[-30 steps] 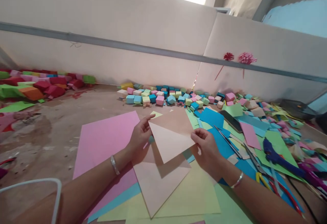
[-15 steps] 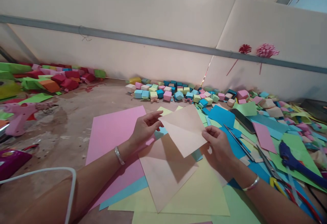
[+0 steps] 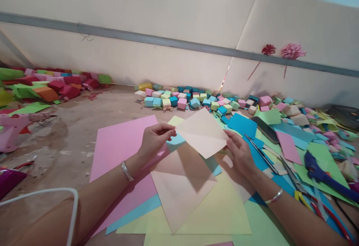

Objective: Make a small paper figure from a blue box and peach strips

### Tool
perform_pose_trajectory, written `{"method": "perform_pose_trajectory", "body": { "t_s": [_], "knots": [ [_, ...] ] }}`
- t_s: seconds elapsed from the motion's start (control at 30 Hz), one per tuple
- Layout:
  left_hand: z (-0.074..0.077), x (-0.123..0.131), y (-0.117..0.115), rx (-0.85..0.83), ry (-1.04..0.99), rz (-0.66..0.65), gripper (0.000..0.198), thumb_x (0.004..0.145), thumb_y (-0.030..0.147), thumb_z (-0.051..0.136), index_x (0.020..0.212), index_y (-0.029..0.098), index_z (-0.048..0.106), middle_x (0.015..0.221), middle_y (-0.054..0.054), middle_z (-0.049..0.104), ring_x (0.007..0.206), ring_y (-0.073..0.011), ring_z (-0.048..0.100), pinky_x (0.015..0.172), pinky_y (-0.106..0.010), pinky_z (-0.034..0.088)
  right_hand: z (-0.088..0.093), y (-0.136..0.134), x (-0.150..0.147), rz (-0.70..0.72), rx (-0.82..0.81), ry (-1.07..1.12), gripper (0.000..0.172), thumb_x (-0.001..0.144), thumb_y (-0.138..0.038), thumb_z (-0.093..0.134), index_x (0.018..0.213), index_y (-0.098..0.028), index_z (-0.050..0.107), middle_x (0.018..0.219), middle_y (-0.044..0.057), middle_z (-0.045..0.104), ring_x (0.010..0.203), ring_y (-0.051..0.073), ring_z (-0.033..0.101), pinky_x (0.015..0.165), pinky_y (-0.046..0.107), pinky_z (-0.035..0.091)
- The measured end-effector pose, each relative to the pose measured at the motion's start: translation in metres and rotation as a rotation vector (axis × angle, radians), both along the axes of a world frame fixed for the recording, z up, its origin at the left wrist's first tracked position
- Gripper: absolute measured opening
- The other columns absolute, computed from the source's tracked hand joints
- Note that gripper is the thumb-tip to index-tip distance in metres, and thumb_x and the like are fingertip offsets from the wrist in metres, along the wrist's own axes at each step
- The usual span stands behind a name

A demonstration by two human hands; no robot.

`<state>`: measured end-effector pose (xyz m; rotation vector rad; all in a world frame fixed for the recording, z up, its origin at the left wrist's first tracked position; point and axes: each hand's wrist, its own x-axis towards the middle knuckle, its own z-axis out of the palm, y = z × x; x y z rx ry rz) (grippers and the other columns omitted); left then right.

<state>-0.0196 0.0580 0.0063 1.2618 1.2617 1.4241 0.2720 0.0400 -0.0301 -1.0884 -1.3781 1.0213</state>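
A cream square of paper (image 3: pixel 202 133) is held up in the air, tilted, with a faint crease across it. My left hand (image 3: pixel 155 139) pinches it at its left corner. The right corner lies between the thumb and fingers of my right hand (image 3: pixel 239 152), whose fingers are partly behind the sheet. Below hangs its shadow on a second cream sheet (image 3: pixel 179 190), which rests on the pile. Under that are yellow paper (image 3: pixel 224 208), and a large pink sheet (image 3: pixel 120 145) to the left.
Scissors (image 3: pixel 294 178), tweezers (image 3: pixel 259 150), a blue glue gun (image 3: pixel 319 171) and a dark phone (image 3: pixel 265 129) lie on papers at right. Small paper boxes (image 3: pixel 182 103) line the wall. A pink glue gun (image 3: pixel 12 128) and white cable (image 3: pixel 50 190) are at left.
My left fingers have closed on the paper's left corner, from being spread beside it. The sheet has risen slightly and lies flatter. My right hand keeps its hold.
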Motion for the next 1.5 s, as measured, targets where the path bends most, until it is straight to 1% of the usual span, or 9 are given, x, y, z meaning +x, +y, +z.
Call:
{"method": "perform_pose_trajectory", "body": {
  "t_s": [0.13, 0.27, 0.43, 0.6, 0.87, 0.97, 1.1, 1.27, 1.5],
  "knots": [
    [-0.003, -0.002, 0.004, 0.000, -0.006, 0.021, 0.016, 0.067, 0.024, 0.078, 0.079, 0.015, 0.072, 0.067, -0.003, 0.070, 0.064, -0.0135, 0.066, 0.055, -0.021, 0.051, 0.002, 0.000, 0.000, 0.068, 0.284, -0.250, 0.064, 0.077, -0.043, 0.073, 0.135, -0.028, 0.051, 0.138, 0.010, 0.054, 0.118, 0.026, 0.056, 0.084, 0.034, 0.055],
    [-0.008, -0.004, 0.004, -0.019, 0.005, -0.003, 0.017, 0.066, 0.024, 0.079, 0.078, 0.015, 0.073, 0.071, -0.003, 0.071, 0.066, -0.0133, 0.066, 0.057, -0.020, 0.051, 0.008, -0.003, -0.006, -0.082, 0.429, -0.410, 0.014, 0.085, -0.032, 0.064, 0.095, -0.025, 0.071, 0.100, 0.007, 0.070, 0.100, 0.022, 0.062, 0.075, 0.031, 0.053],
    [-0.009, -0.001, 0.000, -0.056, 0.014, -0.019, 0.019, 0.063, 0.026, 0.082, 0.076, 0.016, 0.073, 0.073, -0.003, 0.071, 0.066, -0.0133, 0.065, 0.062, -0.022, 0.053, 0.011, -0.006, -0.011, -0.217, 0.277, -0.345, 0.015, 0.083, -0.028, 0.064, 0.070, -0.021, 0.066, 0.075, 0.004, 0.067, 0.076, 0.018, 0.062, 0.069, 0.030, 0.048],
    [-0.009, 0.003, -0.002, -0.045, 0.042, -0.030, 0.017, 0.065, 0.028, 0.081, 0.071, 0.016, 0.071, 0.069, -0.003, 0.069, 0.062, -0.0131, 0.062, 0.057, -0.022, 0.051, 0.007, -0.004, -0.012, -0.254, 0.071, -0.194, 0.019, 0.076, -0.034, 0.070, 0.071, -0.019, 0.059, 0.065, -0.001, 0.058, 0.062, 0.014, 0.054, 0.058, 0.026, 0.043],
    [-0.011, 0.006, -0.004, 0.007, 0.006, -0.099, 0.028, 0.066, 0.027, 0.079, 0.088, 0.017, 0.064, 0.078, 0.000, 0.064, 0.069, -0.0127, 0.062, 0.062, -0.023, 0.051, 0.008, -0.003, -0.014, -0.278, 0.050, -0.094, 0.024, 0.075, -0.036, 0.073, 0.083, -0.020, 0.056, 0.070, -0.002, 0.055, 0.066, 0.014, 0.054, 0.061, 0.026, 0.044],
    [-0.007, 0.003, -0.003, -0.008, 0.156, -0.211, 0.032, 0.073, 0.030, 0.072, 0.102, 0.018, 0.066, 0.074, 0.001, 0.057, 0.063, -0.0111, 0.056, 0.056, -0.022, 0.046, 0.009, -0.003, -0.014, -0.249, 0.039, -0.031, 0.034, 0.074, -0.033, 0.073, 0.101, -0.021, 0.056, 0.072, -0.002, 0.060, 0.068, 0.015, 0.058, 0.064, 0.027, 0.047],
    [0.011, 0.002, -0.007, 0.110, 0.543, -0.311, 0.035, 0.075, 0.039, 0.069, 0.105, 0.022, 0.068, 0.077, 0.000, 0.053, 0.071, -0.0149, 0.054, 0.064, -0.026, 0.046, 0.013, -0.010, -0.017, -0.207, 0.059, -0.068, 0.025, 0.074, -0.030, 0.075, 0.094, -0.020, 0.063, 0.085, 0.003, 0.066, 0.078, 0.017, 0.063, 0.072, 0.030, 0.051],
    [0.030, 0.011, -0.019, 0.176, 0.635, -0.128, 0.062, 0.056, 0.045, 0.083, 0.109, 0.020, 0.062, 0.106, -0.007, 0.061, 0.096, -0.0242, 0.059, 0.082, -0.035, 0.048, 0.014, -0.026, -0.025, -0.121, 0.104, -0.092, 0.019, 0.074, -0.029, 0.076, 0.089, -0.022, 0.065, 0.087, 0.004, 0.067, 0.082, 0.018, 0.065, 0.076, 0.031, 0.054],
    [0.041, 0.016, -0.032, 0.007, 0.548, -0.278, 0.023, 0.077, 0.036, 0.062, 0.066, 0.017, 0.068, 0.062, 0.000, 0.062, 0.060, -0.0134, 0.052, 0.055, -0.023, 0.038, 0.015, -0.028, -0.026, 0.037, 0.131, -0.298, 0.014, 0.080, -0.034, 0.070, 0.087, -0.022, 0.066, 0.084, 0.004, 0.068, 0.078, 0.019, 0.062, 0.070, 0.030, 0.050]
  ]
}}
